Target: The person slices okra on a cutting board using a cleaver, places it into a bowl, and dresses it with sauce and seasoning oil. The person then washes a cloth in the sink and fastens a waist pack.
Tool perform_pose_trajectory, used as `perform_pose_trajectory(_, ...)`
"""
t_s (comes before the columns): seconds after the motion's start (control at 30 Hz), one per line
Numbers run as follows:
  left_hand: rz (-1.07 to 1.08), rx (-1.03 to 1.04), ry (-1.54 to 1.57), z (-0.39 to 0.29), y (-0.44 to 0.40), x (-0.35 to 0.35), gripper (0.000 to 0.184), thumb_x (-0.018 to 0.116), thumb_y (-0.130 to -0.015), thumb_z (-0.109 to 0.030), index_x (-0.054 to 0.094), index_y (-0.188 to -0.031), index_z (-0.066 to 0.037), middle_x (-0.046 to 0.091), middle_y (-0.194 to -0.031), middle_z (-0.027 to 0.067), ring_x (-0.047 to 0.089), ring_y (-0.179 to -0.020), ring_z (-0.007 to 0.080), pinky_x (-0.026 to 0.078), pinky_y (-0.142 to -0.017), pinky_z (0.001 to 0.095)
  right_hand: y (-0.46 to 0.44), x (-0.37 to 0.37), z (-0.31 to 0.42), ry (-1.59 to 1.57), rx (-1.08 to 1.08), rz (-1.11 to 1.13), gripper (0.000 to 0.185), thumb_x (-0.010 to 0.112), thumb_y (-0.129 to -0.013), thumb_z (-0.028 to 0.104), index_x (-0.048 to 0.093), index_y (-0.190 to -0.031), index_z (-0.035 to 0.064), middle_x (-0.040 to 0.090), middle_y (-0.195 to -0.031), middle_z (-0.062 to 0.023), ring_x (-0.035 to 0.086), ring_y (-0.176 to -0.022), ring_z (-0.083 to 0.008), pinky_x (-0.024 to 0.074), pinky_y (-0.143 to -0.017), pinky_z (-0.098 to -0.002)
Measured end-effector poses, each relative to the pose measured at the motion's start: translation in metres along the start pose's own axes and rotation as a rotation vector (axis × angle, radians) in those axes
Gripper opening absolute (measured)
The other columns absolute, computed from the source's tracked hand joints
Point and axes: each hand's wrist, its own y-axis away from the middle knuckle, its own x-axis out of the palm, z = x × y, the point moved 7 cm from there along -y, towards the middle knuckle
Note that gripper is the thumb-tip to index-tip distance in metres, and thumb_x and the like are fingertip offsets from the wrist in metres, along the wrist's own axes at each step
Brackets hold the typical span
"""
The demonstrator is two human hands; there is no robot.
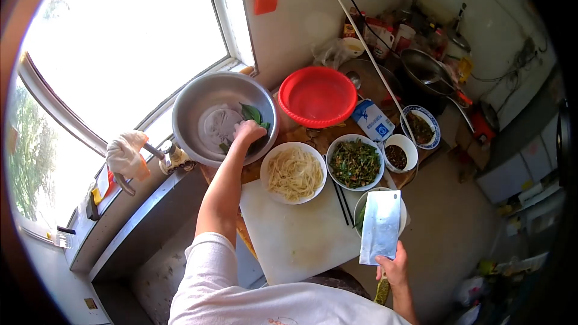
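Observation:
My left hand reaches into a large metal basin, its fingers closed around green leaves. A bunched, pale translucent shape shows beside it in the basin. In my right hand is a cleaver, its broad blade pointing away from me. The blade hangs over a bowl and covers most of it; a little green shows at the bowl's left side. Left of the cleaver lies a white cutting board.
Beyond the board stand a plate of noodles, a bowl of chopped greens, a small cup of dark sauce and a red basin. Black chopsticks rest on the board. A wok sits far right; a tap is at left.

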Motion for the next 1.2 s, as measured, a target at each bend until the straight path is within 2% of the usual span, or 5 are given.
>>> perform_pose_trajectory(0.17, 0.322, 0.165, 0.142, 0.000, 0.001, 0.012, 0.057, 0.070, -0.070, -0.042, 0.067, -0.112, -0.004, 0.060, -0.124, 0.0199, 0.056, -0.115, 0.0339, 0.044, -0.098, 0.0408, -0.002, -0.003, -0.007, -0.017, 0.011, -0.003, 0.045, 0.058, -0.076, -0.003, 0.043, -0.118, -0.0034, 0.058, -0.091, -0.0106, 0.054, -0.051, -0.0143, 0.0457, -0.034, -0.0266)
perform_pose_trajectory(0.4, 0.110, 0.343, 0.034, -0.018, 0.057, -0.003, 0.078, 0.074, -0.064, -0.059, 0.061, -0.116, -0.002, 0.065, -0.111, 0.0223, 0.062, -0.106, 0.0336, 0.048, -0.091, 0.0403, -0.006, 0.001, -0.003, -0.018, 0.003, 0.007, 0.046, 0.059, -0.076, -0.001, 0.044, -0.119, -0.0040, 0.058, -0.089, -0.0104, 0.054, -0.051, -0.0141, 0.0458, -0.034, -0.0266)
perform_pose_trajectory(0.73, -0.445, 0.685, 0.070, -0.020, 0.120, -0.056, 0.026, 0.068, -0.084, -0.025, 0.062, -0.098, -0.004, 0.067, -0.086, 0.0188, 0.065, -0.080, 0.0356, 0.051, -0.073, 0.0437, 0.001, 0.002, 0.002, -0.009, -0.022, 0.001, 0.044, 0.059, -0.077, -0.001, 0.044, -0.118, -0.0041, 0.058, -0.088, -0.0096, 0.053, -0.049, -0.0137, 0.0455, -0.034, -0.0268)
perform_pose_trajectory(1.0, -0.193, 1.402, -0.276, -0.050, 0.320, 0.072, 0.021, 0.067, -0.080, -0.019, 0.061, -0.095, -0.006, 0.058, -0.075, 0.0047, 0.059, -0.076, 0.0221, 0.051, -0.066, 0.0366, 0.007, 0.019, 0.004, 0.004, 0.008, 0.110, 0.043, 0.059, -0.080, -0.003, 0.044, -0.120, -0.0024, 0.058, -0.089, -0.0090, 0.052, -0.047, -0.0116, 0.0440, -0.035, -0.0251)
perform_pose_trajectory(1.2, -0.108, 1.290, -0.334, -0.020, 0.349, 0.129, 0.042, 0.067, -0.073, -0.015, 0.058, -0.113, -0.008, 0.060, -0.102, 0.0047, 0.055, -0.101, 0.0203, 0.042, -0.091, 0.0399, 0.006, 0.043, -0.007, 0.156, 0.065, 0.265, 0.043, 0.057, -0.083, -0.004, 0.042, -0.124, -0.0041, 0.058, -0.079, -0.0070, 0.048, -0.042, -0.0094, 0.0398, -0.035, -0.0243)
